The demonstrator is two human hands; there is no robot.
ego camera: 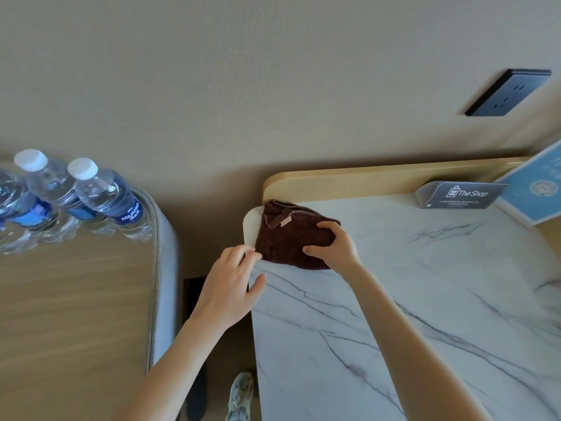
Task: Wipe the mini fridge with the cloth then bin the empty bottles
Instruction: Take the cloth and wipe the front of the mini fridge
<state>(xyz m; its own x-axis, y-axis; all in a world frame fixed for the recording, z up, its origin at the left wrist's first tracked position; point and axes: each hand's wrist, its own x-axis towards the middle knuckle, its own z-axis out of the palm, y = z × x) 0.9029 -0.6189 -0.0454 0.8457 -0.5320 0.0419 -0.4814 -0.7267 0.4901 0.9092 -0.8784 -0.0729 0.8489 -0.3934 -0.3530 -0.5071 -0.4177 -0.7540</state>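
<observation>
A folded brown cloth [285,238] lies at the far left corner of a white marble-pattern top [394,299]. My right hand [332,247] grips the cloth's right side, fingers curled over it. My left hand [230,284] rests on the top's left edge beside the cloth, fingers spread, fingertips just touching the cloth's lower left corner. Several clear water bottles with white caps and blue labels [106,199] stand on a wooden surface [76,314] to the left. No mini fridge door or bin shows.
A grey "The Shop" card [461,194] and a blue leaflet [537,186] stand at the back right of the marble top. A black wall socket [507,92] is above. A gap with floor and a shoe [239,396] separates the two surfaces.
</observation>
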